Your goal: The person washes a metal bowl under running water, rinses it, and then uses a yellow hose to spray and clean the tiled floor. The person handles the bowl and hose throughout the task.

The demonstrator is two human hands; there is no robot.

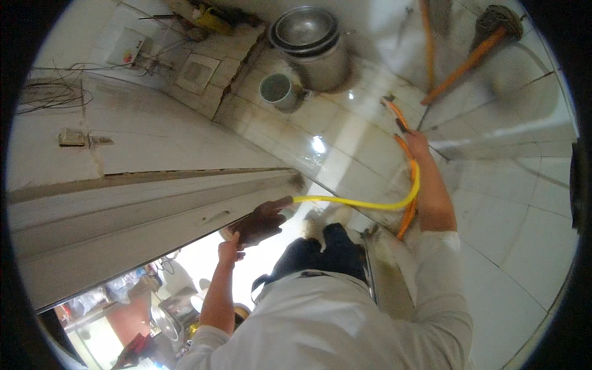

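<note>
My left hand grips the lower edge of a dark brown piece, whose exact kind I cannot tell. A yellow flexible tube runs from the end of this piece to the right and bends up near my right wrist. My right hand is closed around an orange tube with a dark band, low over the tiled floor. More of the orange tubing shows beside my forearm. My right fingers are partly hidden.
A large metal pot with a metal basin on top stands ahead, beside a small bucket. Orange poles lean at the right wall. A white door is at left; cluttered cookware lies beyond it.
</note>
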